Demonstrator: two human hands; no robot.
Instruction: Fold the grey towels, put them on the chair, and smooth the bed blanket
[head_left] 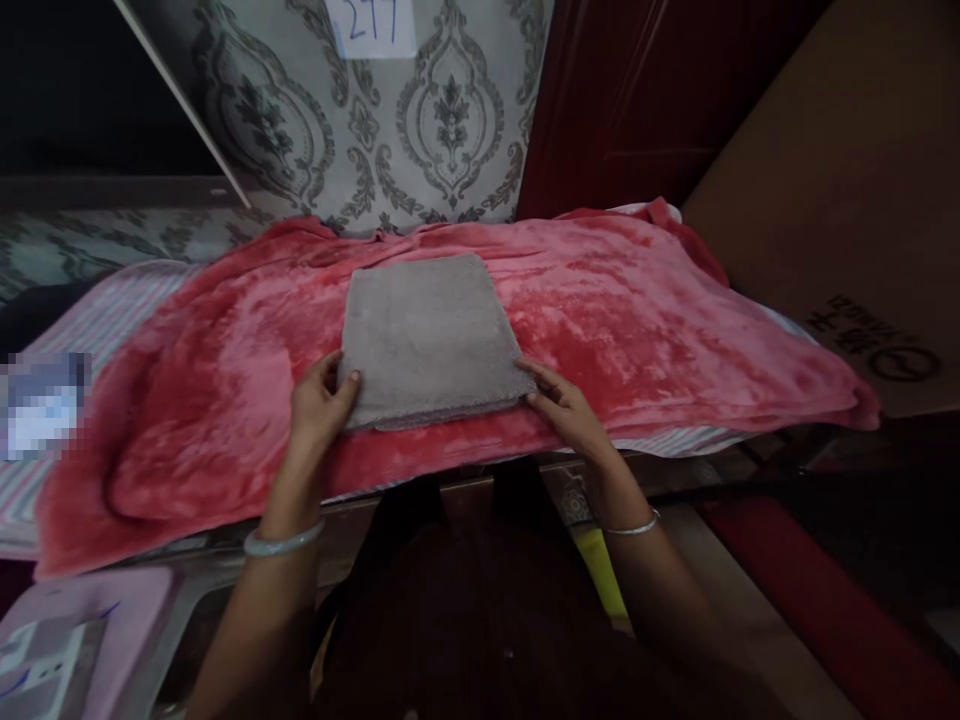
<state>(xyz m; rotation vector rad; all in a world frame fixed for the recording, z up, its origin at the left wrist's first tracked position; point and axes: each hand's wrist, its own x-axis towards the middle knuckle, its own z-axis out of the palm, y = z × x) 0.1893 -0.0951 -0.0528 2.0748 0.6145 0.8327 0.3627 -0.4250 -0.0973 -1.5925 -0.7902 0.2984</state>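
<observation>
dark shirt [480, 610] behind hands | left hand [319, 402] + right hand [566, 405] pinching grey cloth [431, 330] between them | red blanket [622, 330] beneath | risk: uneven pull could skew layers; plush may bunch

Remotely, I counted two hands [319, 405], two bracelets [283, 543], one gray cloth [431, 335], one red blanket [637, 330], one paper sign [373, 28].

Damask wallpaper [450, 120] is stretching behind a flat-screen television [90, 100] and meeting dark-red panelling [622, 100] under dim light.
</observation>
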